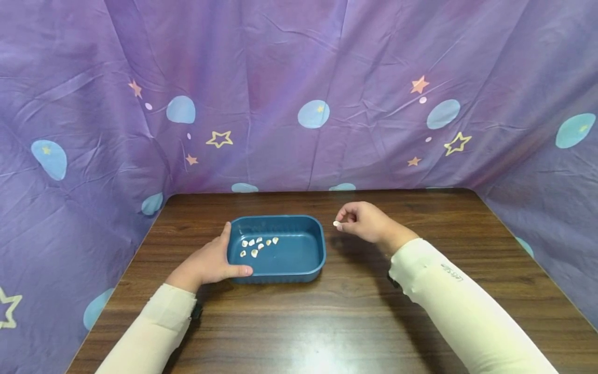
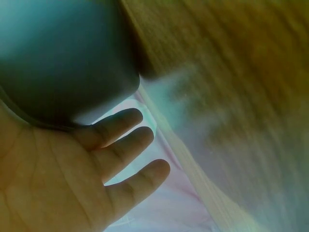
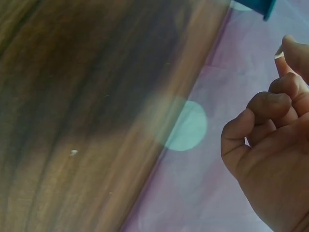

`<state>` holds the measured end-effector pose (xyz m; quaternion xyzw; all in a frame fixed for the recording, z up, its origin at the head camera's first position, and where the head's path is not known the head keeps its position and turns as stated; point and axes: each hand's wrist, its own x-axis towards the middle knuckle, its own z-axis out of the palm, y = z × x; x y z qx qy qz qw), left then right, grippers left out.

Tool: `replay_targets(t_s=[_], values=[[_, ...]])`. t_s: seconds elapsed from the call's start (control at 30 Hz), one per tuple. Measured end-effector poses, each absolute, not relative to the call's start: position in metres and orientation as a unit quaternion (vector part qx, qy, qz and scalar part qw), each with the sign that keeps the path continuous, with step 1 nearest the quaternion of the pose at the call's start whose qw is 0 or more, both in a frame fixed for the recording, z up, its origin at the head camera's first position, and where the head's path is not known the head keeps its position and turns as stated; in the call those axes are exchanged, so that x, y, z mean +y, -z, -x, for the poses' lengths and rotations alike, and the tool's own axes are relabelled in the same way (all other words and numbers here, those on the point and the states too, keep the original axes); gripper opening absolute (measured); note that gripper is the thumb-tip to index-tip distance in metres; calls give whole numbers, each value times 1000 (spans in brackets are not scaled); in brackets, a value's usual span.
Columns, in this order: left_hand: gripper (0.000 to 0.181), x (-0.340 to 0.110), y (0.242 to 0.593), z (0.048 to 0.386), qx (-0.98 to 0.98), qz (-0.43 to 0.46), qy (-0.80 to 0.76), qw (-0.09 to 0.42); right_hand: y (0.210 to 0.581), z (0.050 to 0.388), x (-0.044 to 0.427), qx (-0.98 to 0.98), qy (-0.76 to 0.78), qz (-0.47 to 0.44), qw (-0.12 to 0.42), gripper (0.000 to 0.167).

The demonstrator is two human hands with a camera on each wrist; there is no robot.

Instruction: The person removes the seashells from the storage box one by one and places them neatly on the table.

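Observation:
A blue plastic tub (image 1: 275,275) sits on the table, with several small whitish, shell-like pieces (image 1: 254,253) on its floor toward the left. My left hand (image 1: 212,262) holds the tub's left end, its thumb over the front rim. In the left wrist view, three fingers (image 2: 128,152) of that hand extend straight beside the tub wall (image 2: 63,63). Right of the tub, above the table, my right hand (image 1: 364,221) pinches one small white piece (image 1: 336,224) between thumb and fingertip. The right wrist view shows this piece (image 3: 278,54) edge-on, with the other fingers curled.
Under everything is a brown wood-grain table (image 1: 280,322). A purple curtain (image 1: 280,62) with stars and blue spots hangs behind it and along both sides. Tiny pale specks (image 3: 74,152) show in the right wrist view.

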<state>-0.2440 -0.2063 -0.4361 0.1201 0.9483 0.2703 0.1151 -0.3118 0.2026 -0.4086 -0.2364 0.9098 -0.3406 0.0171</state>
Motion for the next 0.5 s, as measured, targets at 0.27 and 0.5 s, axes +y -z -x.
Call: replay_targets(t_s=[0.27,0.5], values=[[144,-207,436,244,948,-120,-273,112,422,318,209,916,326,234,24,6],[144,-206,433,243,947,-119,-275,116,435,325,209,922,306,229,56,9]])
